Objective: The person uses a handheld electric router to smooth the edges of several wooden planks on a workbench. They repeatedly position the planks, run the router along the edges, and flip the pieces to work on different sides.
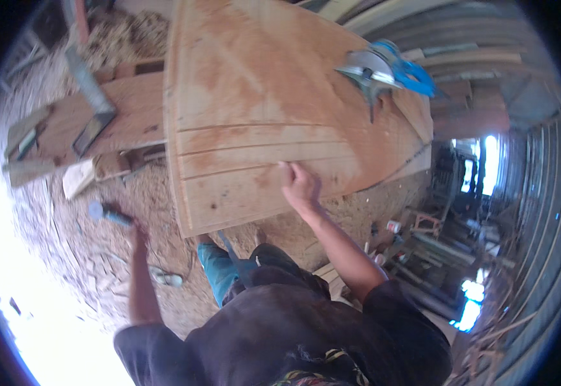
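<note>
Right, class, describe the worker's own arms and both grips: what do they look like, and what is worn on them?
The left arm and right arm are bare below short, dark sleeves with no clear markings. The right grip is an ungloved hand, with no watch or band showing. The left grip also looks ungloved, but blur hides finer detail.

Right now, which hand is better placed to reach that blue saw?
Probably the right hand: it's over the wooden panel, nearer the blue saw, while the left hand, farther away, holds a bluish object.
</note>
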A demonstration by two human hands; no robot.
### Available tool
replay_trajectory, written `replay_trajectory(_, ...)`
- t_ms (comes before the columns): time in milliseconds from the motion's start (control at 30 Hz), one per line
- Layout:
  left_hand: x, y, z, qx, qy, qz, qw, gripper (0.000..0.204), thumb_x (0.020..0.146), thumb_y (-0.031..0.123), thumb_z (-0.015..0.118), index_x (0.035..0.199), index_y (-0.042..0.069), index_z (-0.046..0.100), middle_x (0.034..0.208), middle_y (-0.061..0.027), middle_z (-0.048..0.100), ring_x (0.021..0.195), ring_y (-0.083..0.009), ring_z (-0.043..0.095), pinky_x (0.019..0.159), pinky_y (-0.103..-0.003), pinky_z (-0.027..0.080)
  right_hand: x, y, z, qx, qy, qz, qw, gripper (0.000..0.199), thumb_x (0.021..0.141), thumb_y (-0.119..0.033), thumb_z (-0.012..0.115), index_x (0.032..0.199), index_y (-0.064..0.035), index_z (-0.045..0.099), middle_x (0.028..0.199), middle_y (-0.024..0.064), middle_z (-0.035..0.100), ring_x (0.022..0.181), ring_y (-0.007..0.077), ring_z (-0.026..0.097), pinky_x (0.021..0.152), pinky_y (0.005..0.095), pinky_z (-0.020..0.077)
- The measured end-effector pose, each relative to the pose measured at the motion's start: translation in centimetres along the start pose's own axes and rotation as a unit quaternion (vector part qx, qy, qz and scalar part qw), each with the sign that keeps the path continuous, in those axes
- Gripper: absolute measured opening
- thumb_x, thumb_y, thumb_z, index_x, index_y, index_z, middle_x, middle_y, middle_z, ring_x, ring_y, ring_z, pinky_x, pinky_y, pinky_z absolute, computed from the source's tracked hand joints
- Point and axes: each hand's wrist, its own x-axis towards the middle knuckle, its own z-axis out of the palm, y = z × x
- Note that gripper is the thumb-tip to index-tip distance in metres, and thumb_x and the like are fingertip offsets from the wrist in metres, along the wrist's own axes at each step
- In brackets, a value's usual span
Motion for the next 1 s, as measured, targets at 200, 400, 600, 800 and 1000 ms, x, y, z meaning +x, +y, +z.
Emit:
replay_trajectory(200,-15.6,-14.1,6.2,0.017,-0.063,-0.154,0.986,0.039,0.098,0.030,0.064,0.131,0.010,0.057,0.116,-0.0103,0.066,0.103,-0.0278,0.069,0.079,-0.043,0.058,-0.7,0.4,0.9,0.100,0.051,-0.070,0.991,0.023,0.096,-0.029,0.069,0.083,-0.0107,0.068,0.066,0.0136,0.065,0.063,0.0369,0.065,0.059,0.0501,0.0508)
replay_trajectory(400,-26.2,-10.1,18.0,0.082,-0.069,-0.120,0.987,0.043,0.102,0.026,0.060,0.140,0.006,0.055,0.125,-0.0114,0.067,0.110,-0.0266,0.069,0.083,-0.041,0.056,-5.0,2.8,-2.5,0.267,-0.086,-0.181,0.943,0.019,0.091,-0.024,0.070,0.086,-0.0070,0.064,0.089,0.0171,0.068,0.091,0.0371,0.067,0.077,0.0517,0.0523)
replay_trajectory(600,-28.5,-12.4,21.7,0.050,-0.077,-0.029,0.995,0.050,0.105,0.032,0.058,0.147,0.007,0.048,0.136,-0.0125,0.064,0.119,-0.0282,0.066,0.092,-0.042,0.054,-15.0,15.7,-6.3,0.380,-0.352,-0.174,0.837,0.025,0.096,-0.031,0.070,0.103,-0.0072,0.073,0.097,0.0141,0.076,0.090,0.0317,0.074,0.080,0.0403,0.0560)
replay_trajectory(800,-25.6,-20.0,26.1,0.011,-0.009,0.046,0.999,0.034,0.099,0.024,0.064,0.123,0.001,0.065,0.100,-0.0094,0.072,0.086,-0.0226,0.071,0.076,-0.037,0.058,-21.8,41.7,-4.5,0.327,-0.241,0.120,0.906,0.034,0.089,-0.036,0.076,0.105,-0.0053,0.077,0.094,0.0127,0.077,0.086,0.0224,0.075,0.080,0.0359,0.0570)
replay_trajectory(1000,-30.6,-15.3,41.8,0.226,-0.145,-0.009,0.963,0.017,0.097,0.015,0.064,0.108,0.002,0.068,0.091,-0.0072,0.072,0.085,-0.0175,0.070,0.073,-0.035,0.056,-25.4,57.8,-4.2,0.262,-0.044,0.298,0.917,0.034,0.092,-0.034,0.070,0.103,-0.0024,0.076,0.086,0.0152,0.076,0.081,0.0281,0.074,0.074,0.0415,0.0565)
